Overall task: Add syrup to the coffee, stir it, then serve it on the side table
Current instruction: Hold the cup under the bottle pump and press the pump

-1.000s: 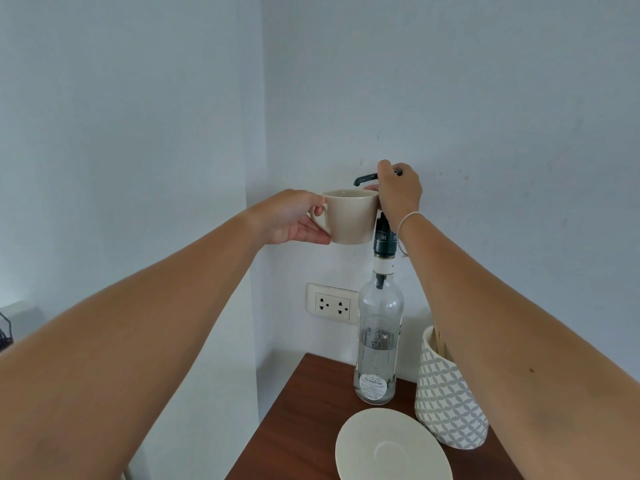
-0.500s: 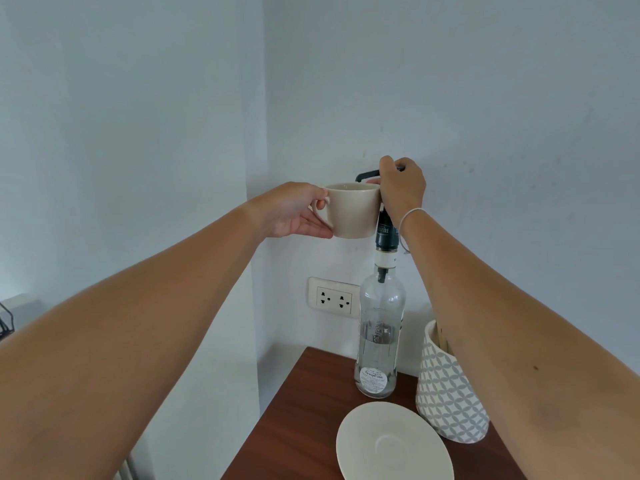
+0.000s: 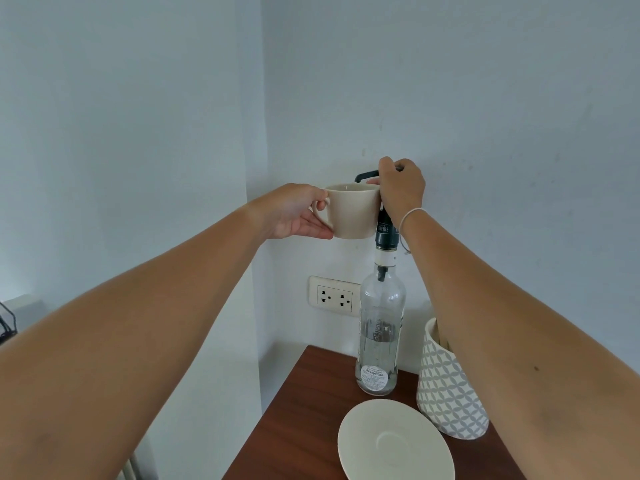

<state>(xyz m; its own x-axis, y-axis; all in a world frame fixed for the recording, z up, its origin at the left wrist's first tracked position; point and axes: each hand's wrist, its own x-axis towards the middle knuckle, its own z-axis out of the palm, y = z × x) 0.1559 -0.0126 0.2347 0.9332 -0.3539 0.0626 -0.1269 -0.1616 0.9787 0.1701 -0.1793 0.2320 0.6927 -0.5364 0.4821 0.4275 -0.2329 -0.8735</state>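
- Right hand (image 3: 401, 188): fingers clenched over the top of the pump head (image 3: 367, 175) on the syrup bottle (image 3: 380, 327), palm on top. Judged a pressing grip, set to drive the plunger down.
- Pump spout reaches left past the fingers; its tip hangs just above the rim of the cup (image 3: 351, 211). Whether syrup is flowing cannot be told.
- Left hand (image 3: 294, 213): fingers grasp the cup by its handle, with the lower fingers under the cup's base edge as a prop. Cup is upright, held in the air, its right side touching or just beside the bottle neck. Judged held there so the spout empties inside the rim.
- Cup contents hidden: the camera sees the outer wall and only a sliver of the inside.
- Bottle stands upright at the back of the wooden side table (image 3: 311, 410), near the wall; glass mostly clear, liquid level low.
- Saucer (image 3: 394, 441) lies empty on the table in front of the bottle, likely the landing place for the cup.
- Patterned holder (image 3: 450, 393) stands just right of the bottle, partly behind the right forearm; contents unclear.
- Wall socket (image 3: 334, 296) behind, left of the bottle.
- Step in hand: syrup dosing; stirring and serving not yet done.
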